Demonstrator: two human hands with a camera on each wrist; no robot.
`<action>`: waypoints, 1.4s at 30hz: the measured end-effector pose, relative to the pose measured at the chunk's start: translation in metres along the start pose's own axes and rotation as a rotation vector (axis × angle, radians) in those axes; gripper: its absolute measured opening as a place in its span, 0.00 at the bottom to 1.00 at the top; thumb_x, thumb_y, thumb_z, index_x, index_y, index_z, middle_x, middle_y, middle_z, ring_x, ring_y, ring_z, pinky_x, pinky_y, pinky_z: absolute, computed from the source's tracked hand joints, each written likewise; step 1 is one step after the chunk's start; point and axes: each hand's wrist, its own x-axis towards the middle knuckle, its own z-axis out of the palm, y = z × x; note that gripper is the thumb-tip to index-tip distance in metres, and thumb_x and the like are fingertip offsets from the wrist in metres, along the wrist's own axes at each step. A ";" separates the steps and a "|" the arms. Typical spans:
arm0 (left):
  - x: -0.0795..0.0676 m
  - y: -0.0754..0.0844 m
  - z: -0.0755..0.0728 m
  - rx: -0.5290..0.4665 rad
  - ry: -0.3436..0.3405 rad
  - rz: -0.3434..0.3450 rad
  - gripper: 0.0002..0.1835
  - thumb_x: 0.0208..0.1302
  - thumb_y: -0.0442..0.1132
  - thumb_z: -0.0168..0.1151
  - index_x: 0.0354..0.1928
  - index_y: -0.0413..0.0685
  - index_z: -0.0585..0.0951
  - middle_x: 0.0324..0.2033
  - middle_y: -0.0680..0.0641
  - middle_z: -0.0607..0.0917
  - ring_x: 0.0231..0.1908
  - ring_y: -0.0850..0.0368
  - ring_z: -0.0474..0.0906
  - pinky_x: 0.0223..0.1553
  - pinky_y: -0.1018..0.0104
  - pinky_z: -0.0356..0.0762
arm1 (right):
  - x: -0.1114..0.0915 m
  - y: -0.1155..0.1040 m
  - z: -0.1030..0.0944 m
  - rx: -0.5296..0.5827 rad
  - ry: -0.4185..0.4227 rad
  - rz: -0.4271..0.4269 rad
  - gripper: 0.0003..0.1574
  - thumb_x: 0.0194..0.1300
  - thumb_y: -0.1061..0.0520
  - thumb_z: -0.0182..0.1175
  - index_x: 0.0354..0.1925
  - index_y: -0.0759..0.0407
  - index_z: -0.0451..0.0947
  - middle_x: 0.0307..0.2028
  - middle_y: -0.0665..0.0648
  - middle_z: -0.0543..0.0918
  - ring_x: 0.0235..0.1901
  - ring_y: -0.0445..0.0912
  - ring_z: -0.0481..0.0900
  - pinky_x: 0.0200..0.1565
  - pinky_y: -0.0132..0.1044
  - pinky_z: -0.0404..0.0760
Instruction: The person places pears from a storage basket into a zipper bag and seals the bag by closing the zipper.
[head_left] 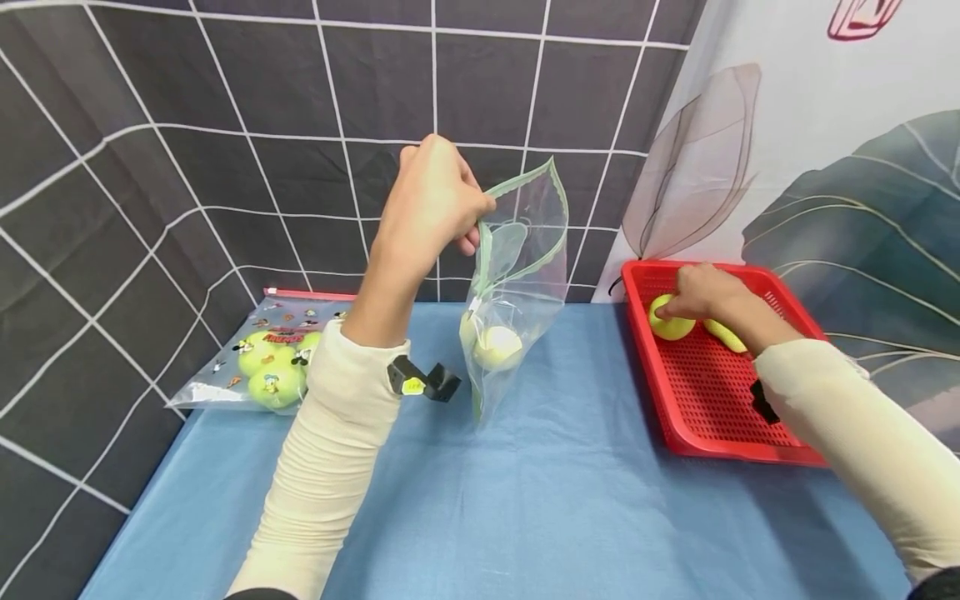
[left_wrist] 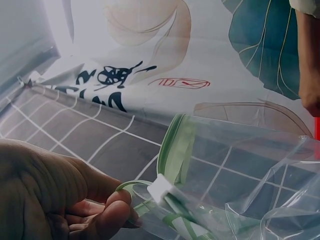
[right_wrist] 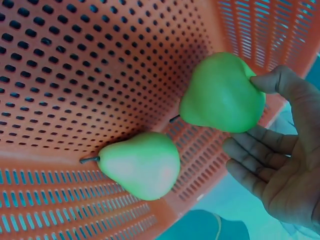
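My left hand [head_left: 437, 196] pinches the green-edged rim of a clear zip bag [head_left: 525, 292], whose mouth gapes open above the table. A white slider [left_wrist: 160, 189] shows near the fingertips in the left wrist view. Low in the bag sits a pale yellow-green rounded fruit [head_left: 498, 346], with part of another beside it. Over in the basket, my right hand [head_left: 708, 292] holds a yellow-green pear [right_wrist: 222, 92] by its broad end, thumb on one side and fingers on the other. A second pear [right_wrist: 142, 166] lies against the basket wall, apart from that hand.
The red perforated basket [head_left: 678, 425] stands at the right of the blue-covered table [head_left: 525, 500]. At the back left lies a printed clear bag [head_left: 217, 392] holding several yellow-green round things [head_left: 273, 383]. A dark gridded cloth [head_left: 375, 92] hangs behind.
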 end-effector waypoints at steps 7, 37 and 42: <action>0.000 0.001 0.001 -0.010 -0.004 -0.014 0.11 0.72 0.33 0.65 0.33 0.45 0.94 0.16 0.48 0.90 0.20 0.56 0.93 0.32 0.68 0.84 | -0.018 0.001 -0.026 0.005 0.103 -0.052 0.30 0.69 0.37 0.72 0.34 0.64 0.84 0.27 0.59 0.81 0.32 0.56 0.78 0.32 0.45 0.75; 0.000 0.004 0.003 -0.015 -0.009 -0.019 0.12 0.73 0.32 0.64 0.38 0.40 0.95 0.18 0.47 0.91 0.20 0.55 0.93 0.34 0.69 0.85 | -0.071 -0.064 -0.122 0.125 0.493 -0.165 0.37 0.71 0.40 0.69 0.59 0.71 0.83 0.53 0.75 0.89 0.48 0.66 0.84 0.42 0.49 0.77; 0.001 0.005 0.003 -0.011 -0.007 -0.017 0.12 0.72 0.33 0.64 0.36 0.41 0.95 0.16 0.48 0.91 0.20 0.55 0.93 0.33 0.69 0.84 | -0.075 -0.081 -0.131 0.155 0.557 -0.211 0.36 0.70 0.41 0.69 0.60 0.71 0.83 0.55 0.74 0.89 0.52 0.67 0.84 0.47 0.53 0.76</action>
